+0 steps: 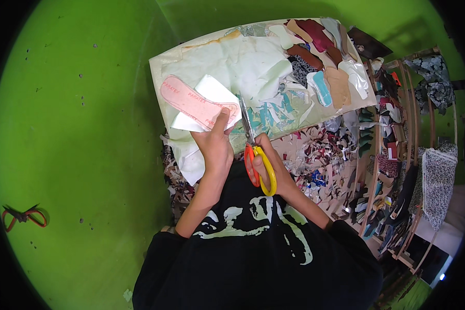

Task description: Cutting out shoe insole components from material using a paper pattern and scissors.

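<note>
My left hand (214, 144) pinches a pink insole-shaped piece (183, 98) with red print, laid over a white sheet (209, 85). The thumb presses on the insole's right end, and the sheet's corners stick out past its edges. In my right hand (274, 157) are scissors (265, 178) with one orange and one yellow handle loop. Their blades point up and away, close along the right edge of the white sheet; whether they touch it I cannot tell. Both hands are over the near edge of the work table.
On the table (299, 116) lie crumpled white material (232, 54), teal offcuts (268, 113) and several sole-shaped pieces (338, 88). Scraps (320, 165) cover the floor below. A wooden rack (408, 155) with materials stands at the right. Another pair of scissors (23, 214) hangs on the green wall.
</note>
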Demonstrator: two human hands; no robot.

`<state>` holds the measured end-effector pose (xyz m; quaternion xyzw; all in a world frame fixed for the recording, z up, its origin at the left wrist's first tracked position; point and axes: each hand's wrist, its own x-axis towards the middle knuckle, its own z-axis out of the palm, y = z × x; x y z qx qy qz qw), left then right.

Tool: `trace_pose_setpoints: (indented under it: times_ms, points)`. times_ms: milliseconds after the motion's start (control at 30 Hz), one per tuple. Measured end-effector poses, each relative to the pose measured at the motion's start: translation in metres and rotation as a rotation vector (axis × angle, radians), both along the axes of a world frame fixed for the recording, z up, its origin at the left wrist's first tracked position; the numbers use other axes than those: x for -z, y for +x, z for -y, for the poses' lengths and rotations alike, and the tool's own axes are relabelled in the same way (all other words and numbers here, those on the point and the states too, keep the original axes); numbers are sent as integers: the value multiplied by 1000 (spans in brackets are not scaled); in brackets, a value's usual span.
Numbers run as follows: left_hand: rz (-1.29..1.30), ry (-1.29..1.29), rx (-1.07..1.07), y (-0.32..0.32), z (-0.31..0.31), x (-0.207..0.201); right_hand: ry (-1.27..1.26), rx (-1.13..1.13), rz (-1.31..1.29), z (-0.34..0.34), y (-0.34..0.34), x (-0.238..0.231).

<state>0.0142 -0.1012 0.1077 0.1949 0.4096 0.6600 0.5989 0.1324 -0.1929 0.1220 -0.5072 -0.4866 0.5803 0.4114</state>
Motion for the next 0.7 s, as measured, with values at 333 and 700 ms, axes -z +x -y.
trace_pose_setpoints:
  times_ms: [333, 700]
  points:
    - [-6, -11, 62, -2, 7, -14, 46, -52, 52, -5, 11, -15]
    - [-26, 59, 187, -7, 6, -12, 34, -97, 43, 2, 24, -12]
